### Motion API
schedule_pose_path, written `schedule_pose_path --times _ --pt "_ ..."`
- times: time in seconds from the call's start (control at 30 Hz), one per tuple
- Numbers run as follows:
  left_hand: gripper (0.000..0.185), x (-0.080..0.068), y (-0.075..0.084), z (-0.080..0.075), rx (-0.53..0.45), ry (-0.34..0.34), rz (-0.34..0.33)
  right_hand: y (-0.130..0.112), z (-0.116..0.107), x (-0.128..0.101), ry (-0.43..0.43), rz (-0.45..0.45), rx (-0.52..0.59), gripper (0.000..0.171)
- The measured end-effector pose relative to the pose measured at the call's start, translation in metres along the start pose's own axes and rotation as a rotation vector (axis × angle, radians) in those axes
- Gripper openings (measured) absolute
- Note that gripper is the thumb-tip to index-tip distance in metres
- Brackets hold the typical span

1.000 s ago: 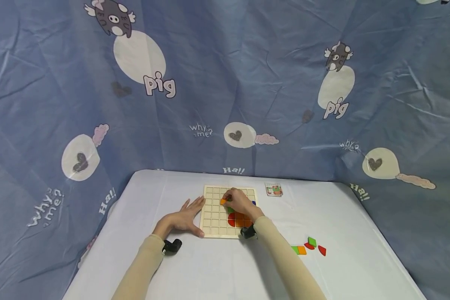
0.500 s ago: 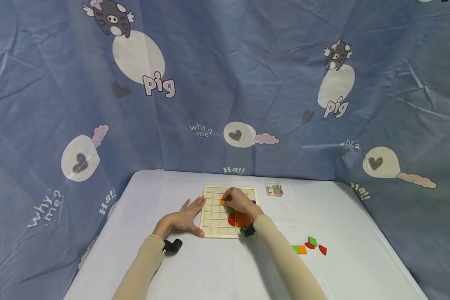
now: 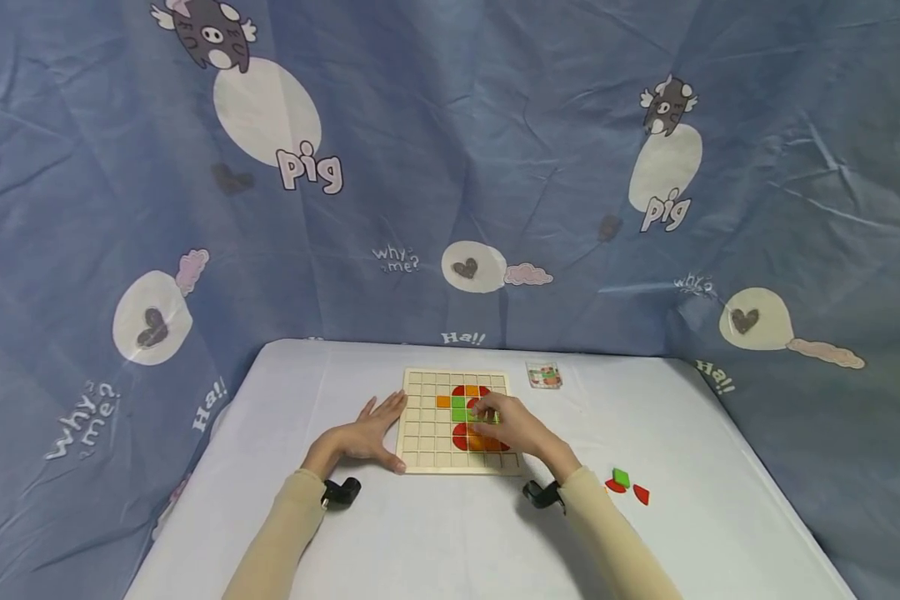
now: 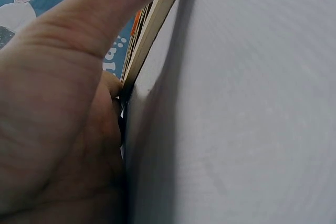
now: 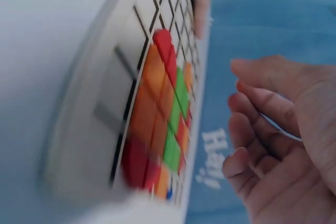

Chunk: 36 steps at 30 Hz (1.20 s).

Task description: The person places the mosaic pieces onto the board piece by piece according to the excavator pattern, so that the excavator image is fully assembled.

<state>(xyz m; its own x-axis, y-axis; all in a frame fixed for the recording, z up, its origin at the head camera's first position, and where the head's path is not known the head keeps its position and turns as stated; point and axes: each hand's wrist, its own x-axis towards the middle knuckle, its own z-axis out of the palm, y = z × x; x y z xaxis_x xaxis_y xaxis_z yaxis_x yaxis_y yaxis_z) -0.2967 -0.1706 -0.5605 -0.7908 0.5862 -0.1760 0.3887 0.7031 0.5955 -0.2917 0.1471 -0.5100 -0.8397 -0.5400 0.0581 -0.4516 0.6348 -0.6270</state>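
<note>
A pale wooden board with a square grid lies on the white table. My left hand rests with fingers spread at its left edge; in the left wrist view the thumb lies along the board's side. Above the right half of the board hovers my right hand, fingers loosely bent and nothing between them in the right wrist view. Set in the grid are an orange square tile, green square tiles, rounded red pieces and further orange tiles. The hand partly covers this group in the head view.
A small card with a coloured picture lies behind the board to the right. At the right of the table are a loose green square and red curved pieces, near the right sleeve. A patterned blue cloth hangs behind.
My right hand has let go of the orange square tile, which stays in the grid, and has moved right and towards me, uncovering red and green pieces. The left hand has stayed put.
</note>
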Motion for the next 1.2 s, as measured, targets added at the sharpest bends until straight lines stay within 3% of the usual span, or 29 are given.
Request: schedule_pose_path --times 0.2,0.4,0.53,0.73,1.2 --pt "0.134 -0.002 -0.002 -0.001 0.023 -0.003 -0.018 0.020 -0.022 -0.067 0.003 0.040 -0.006 0.016" --pt "0.134 -0.002 -0.002 0.000 0.034 0.004 -0.028 0.049 -0.040 -0.127 0.006 0.156 -0.006 0.029" --pt "0.134 -0.003 -0.001 -0.001 0.040 0.005 -0.036 0.064 -0.046 -0.154 -0.008 0.223 -0.004 0.038" --pt "0.133 -0.004 0.001 -0.002 0.017 0.002 -0.026 0.079 -0.042 -0.168 -0.012 0.215 -0.027 0.031" --pt "0.134 0.000 0.000 0.001 0.009 0.001 -0.012 0.079 -0.038 -0.165 0.047 0.262 -0.056 0.024"
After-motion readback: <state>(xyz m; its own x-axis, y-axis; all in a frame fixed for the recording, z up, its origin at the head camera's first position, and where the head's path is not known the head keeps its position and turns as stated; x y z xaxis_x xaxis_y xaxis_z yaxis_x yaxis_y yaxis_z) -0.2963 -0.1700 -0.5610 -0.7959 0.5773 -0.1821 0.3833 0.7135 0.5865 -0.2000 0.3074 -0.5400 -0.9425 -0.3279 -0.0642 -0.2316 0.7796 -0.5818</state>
